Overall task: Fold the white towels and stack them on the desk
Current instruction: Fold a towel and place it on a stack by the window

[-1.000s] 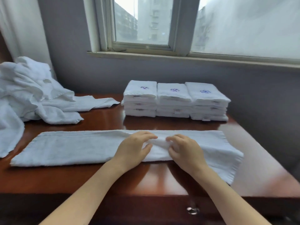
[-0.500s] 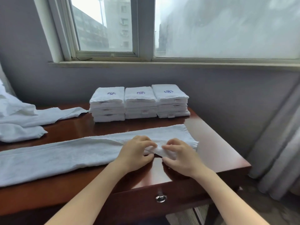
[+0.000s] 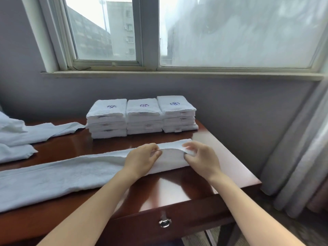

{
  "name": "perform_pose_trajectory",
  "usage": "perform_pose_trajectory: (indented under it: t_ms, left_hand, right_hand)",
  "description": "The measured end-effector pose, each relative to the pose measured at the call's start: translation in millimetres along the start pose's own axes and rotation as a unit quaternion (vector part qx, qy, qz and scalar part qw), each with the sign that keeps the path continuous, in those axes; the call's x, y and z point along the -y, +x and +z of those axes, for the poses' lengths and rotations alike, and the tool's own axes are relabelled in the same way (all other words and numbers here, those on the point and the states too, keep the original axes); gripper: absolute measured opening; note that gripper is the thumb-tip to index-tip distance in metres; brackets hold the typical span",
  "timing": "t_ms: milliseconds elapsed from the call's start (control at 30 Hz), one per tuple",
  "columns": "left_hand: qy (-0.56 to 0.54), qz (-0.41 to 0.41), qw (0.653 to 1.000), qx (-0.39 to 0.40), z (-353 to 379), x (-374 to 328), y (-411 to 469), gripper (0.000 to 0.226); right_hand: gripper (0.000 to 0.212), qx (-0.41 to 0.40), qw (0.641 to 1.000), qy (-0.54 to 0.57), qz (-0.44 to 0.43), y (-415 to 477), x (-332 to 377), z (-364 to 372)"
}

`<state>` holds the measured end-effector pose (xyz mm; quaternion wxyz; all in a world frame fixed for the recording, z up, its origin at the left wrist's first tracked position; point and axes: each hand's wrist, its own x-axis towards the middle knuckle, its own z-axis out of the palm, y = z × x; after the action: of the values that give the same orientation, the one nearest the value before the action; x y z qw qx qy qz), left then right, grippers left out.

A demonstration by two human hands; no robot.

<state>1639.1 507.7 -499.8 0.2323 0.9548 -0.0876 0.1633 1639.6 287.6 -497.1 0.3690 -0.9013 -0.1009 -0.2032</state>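
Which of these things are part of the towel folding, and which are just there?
Part of the job: the long towel, pinched by the left hand and right hand; the three folded stacks; the loose towels waiting at the left; the desk.
Just there: the window, the curtain, the drawer handle.

Bare left hand (image 3: 142, 159) and right hand (image 3: 202, 158), slender bare forearms (image 3: 99, 201).
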Motion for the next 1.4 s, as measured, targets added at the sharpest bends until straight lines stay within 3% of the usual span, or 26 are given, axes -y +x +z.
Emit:
perform_pose_trajectory:
  t_ms: [100, 200, 533, 633, 700, 800, 867, 933, 1000, 1400]
  left_hand:
    - [0.004, -0.011, 1.0, -0.021, 2, -2, 11, 0.021]
    - [0.032, -0.008, 0.999, -0.031, 7, -2, 24, 0.022]
    - [0.033, 0.036, 0.998, -0.04, 26, 11, 53, 0.016]
    - [0.016, 0.072, 0.995, -0.065, 29, 11, 53, 0.025]
    - [0.024, 0.118, 0.989, -0.091, 29, 8, 51, 0.022]
    - [0.027, 0.169, 0.978, -0.12, 28, 4, 46, 0.014]
    - [0.029, 0.129, 0.989, -0.066, 29, 6, 42, 0.02]
    - [0.063, 0.069, 0.993, 0.067, 32, 15, 38, 0.04]
    - [0.109, 0.051, 0.977, 0.176, 32, 21, 35, 0.054]
    - [0.118, 0.072, 0.972, 0.192, 37, 23, 44, 0.058]
  right_hand:
    - [0.018, -0.061, 0.996, 0.043, 0.038, 20, -3, -4]
    - [0.02, -0.055, 0.995, 0.053, 0.063, 38, -9, 1]
    - [0.037, 0.018, 0.989, -0.12, 0.083, 75, -29, 28]
    - [0.04, 0.054, 0.974, -0.192, 0.103, 77, -34, 31]
    - [0.044, 0.048, 0.963, -0.253, 0.081, 74, -33, 31]
    - [0.047, 0.009, 0.963, -0.266, -0.034, 67, -20, 40]
    - [0.045, 0.074, 0.973, -0.218, -0.029, 58, -9, 51]
    - [0.05, 0.175, 0.961, -0.214, 0.017, 48, -7, 62]
    - [0.055, 0.207, 0.947, -0.242, 0.037, 41, -10, 66]
    - [0.056, 0.187, 0.949, -0.249, 0.055, 49, -16, 67]
